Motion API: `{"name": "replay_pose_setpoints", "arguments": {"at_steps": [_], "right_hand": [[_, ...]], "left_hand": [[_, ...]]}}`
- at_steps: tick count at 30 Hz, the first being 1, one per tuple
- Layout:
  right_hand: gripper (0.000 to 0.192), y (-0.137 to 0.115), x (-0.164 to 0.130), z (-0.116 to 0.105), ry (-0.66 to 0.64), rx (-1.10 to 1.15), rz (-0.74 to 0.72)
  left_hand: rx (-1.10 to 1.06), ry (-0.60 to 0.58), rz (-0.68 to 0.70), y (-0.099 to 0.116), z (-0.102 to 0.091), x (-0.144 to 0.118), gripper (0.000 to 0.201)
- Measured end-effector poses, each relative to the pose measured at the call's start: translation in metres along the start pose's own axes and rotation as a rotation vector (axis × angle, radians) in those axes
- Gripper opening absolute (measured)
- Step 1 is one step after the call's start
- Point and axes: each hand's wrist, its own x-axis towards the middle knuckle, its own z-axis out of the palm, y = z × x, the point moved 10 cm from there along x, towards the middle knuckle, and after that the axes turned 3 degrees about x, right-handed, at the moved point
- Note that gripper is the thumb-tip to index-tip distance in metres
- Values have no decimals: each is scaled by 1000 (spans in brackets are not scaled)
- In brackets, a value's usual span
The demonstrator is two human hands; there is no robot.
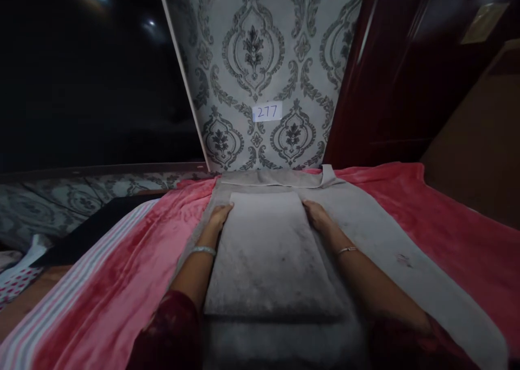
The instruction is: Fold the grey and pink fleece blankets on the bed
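On the bed, over a pink plush blanket (426,218), lies a grey fleecy towel (385,234) spread flat, with a smaller folded grey panel of the same cloth (268,251) resting on top at its middle. At the far left corner of the folded panel the left hand (220,216) lies flat, fingers tucked against the panel's edge; whether they grip it cannot be told. At the far right corner the right hand (317,215) rests likewise, palm down on the cloth, its grip hidden too. Each wrist wears a thin silver bangle (203,250). Beyond the towel stands a grey damask-patterned wall (260,50) bearing a small white label marked 277 (267,111). A striped pink-and-white sheet (81,283) shows near left.
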Motion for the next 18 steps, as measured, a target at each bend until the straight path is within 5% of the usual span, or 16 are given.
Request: {"name": "replay_pose_setpoints", "arguments": {"at_steps": [4,12,15,18], "right_hand": [[29,27,16,-9,25,39,66],[24,30,5,-8,-18,118,165],[30,31,-18,-15,-48,131,195],[58,35,-54,-20,-162,108,201]], "left_hand": [[-30,2,-50,-25,-2,20,43],[-72,-88,-132,-17,7,7,26],[-82,-139,-122,-12,3,-10,36],[-66,-160,-88,-17,-11,-32,66]]}}
